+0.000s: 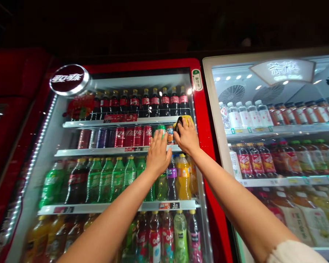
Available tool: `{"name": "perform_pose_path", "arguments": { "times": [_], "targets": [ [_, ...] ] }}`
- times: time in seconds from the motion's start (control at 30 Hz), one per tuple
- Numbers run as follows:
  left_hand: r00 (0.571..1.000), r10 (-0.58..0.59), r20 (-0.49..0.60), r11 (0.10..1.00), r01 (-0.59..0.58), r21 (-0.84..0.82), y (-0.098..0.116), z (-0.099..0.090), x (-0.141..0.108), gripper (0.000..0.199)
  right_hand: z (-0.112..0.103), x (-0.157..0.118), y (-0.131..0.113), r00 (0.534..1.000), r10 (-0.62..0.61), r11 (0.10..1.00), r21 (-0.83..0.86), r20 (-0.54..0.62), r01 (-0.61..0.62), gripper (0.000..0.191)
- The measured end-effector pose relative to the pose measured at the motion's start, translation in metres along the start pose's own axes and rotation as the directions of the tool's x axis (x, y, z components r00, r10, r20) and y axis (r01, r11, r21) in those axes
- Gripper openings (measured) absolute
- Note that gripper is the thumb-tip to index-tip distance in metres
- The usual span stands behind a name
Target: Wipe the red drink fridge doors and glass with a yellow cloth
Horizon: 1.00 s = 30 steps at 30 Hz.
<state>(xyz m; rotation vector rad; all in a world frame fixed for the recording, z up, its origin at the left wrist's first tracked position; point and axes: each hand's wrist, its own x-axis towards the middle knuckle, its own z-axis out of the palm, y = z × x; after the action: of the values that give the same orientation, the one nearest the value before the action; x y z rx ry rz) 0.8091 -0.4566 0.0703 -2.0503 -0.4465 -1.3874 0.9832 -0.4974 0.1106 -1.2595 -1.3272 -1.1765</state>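
My right hand [188,138] presses a yellow and dark cloth [186,119] against the glass door [164,78] of a red drinks fridge, near its upper right side. Part of the cloth lies hidden under the fingers. To its left, my left hand [158,153] rests with its palm toward the same glass, fingers stretched out and nothing in it. Behind the glass are a row of cola bottles [155,102], red cans [138,136] and green soda bottles [117,173]. Both forearms reach up across the lower shelves.
A round lit sign [69,79] sits at the door's upper left. The red door frame [208,175] runs down the right side. Beside it stands a second, pale-framed fridge [218,117] with bottled drinks. Another red cabinet [13,76] is at the left.
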Motion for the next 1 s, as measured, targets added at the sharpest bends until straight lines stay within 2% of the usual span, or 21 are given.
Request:
{"name": "perform_pose_path", "arguments": {
  "times": [0.07,0.13,0.2,0.3,0.4,0.47,0.57,0.63,0.7,0.77,0.83,0.93,1.0],
  "targets": [
    [1.000,0.003,0.014,1.000,-0.003,0.003,-0.003,-0.003,-0.006,0.061,-0.001,-0.023,0.000,0.992,-0.119,0.993,-0.013,0.037,0.120,0.044],
    [0.999,0.016,0.031,1.000,-0.017,0.011,-0.012,-0.008,-0.014,0.061,-0.003,-0.043,0.011,0.972,-0.226,0.974,-0.021,0.070,0.228,0.043],
    [0.998,0.037,0.046,0.999,-0.038,0.026,-0.027,-0.015,-0.019,0.061,-0.004,-0.046,0.025,0.969,-0.238,0.970,-0.030,0.067,0.241,0.051],
    [0.997,0.056,0.044,0.997,-0.058,0.047,-0.054,-0.025,-0.017,0.060,0.003,-0.013,0.025,0.994,-0.110,0.993,-0.033,-0.011,0.110,0.056],
    [0.997,0.070,0.016,0.996,-0.071,0.052,-0.079,-0.028,-0.008,0.060,0.019,0.032,-0.006,0.992,0.053,0.998,-0.026,-0.117,-0.056,0.052],
    [0.996,0.084,0.003,0.995,-0.084,0.050,-0.090,-0.028,-0.003,0.061,0.033,0.043,-0.034,0.986,0.067,0.997,-0.026,-0.152,-0.072,0.050],
    [0.996,0.093,-0.002,0.995,-0.093,0.046,-0.106,-0.025,-0.002,0.061,0.048,0.021,-0.057,0.990,-0.071,0.997,-0.035,-0.119,0.068,0.043],
    [0.995,0.098,0.000,0.994,-0.098,0.044,-0.118,-0.024,-0.007,0.060,0.048,-0.004,-0.052,0.980,-0.187,0.982,-0.043,-0.064,0.184,0.041],
    [0.994,0.110,0.002,0.993,-0.110,0.045,-0.134,-0.025,-0.012,0.061,0.043,-0.016,-0.036,0.971,-0.235,0.971,-0.054,-0.033,0.233,0.043],
    [0.993,0.121,-0.002,0.991,-0.121,0.051,-0.151,-0.026,-0.016,0.062,0.039,-0.008,-0.022,0.984,-0.158,0.985,-0.075,-0.078,0.152,0.047],
    [0.992,0.122,-0.013,0.991,-0.121,0.061,-0.168,-0.028,-0.016,0.062,0.040,0.019,-0.019,0.987,-0.024,0.996,-0.091,-0.159,0.010,0.048],
    [0.993,0.112,-0.025,0.991,-0.110,0.073,-0.184,-0.027,-0.014,0.061,0.057,0.059,-0.046,0.969,0.094,0.988,-0.097,-0.230,-0.119,0.050],
    [0.994,0.110,-0.023,0.992,-0.108,0.069,-0.188,-0.025,-0.012,0.061,0.075,0.065,-0.072,0.973,0.055,0.992,-0.098,-0.222,-0.079,0.048]
  ]
}}
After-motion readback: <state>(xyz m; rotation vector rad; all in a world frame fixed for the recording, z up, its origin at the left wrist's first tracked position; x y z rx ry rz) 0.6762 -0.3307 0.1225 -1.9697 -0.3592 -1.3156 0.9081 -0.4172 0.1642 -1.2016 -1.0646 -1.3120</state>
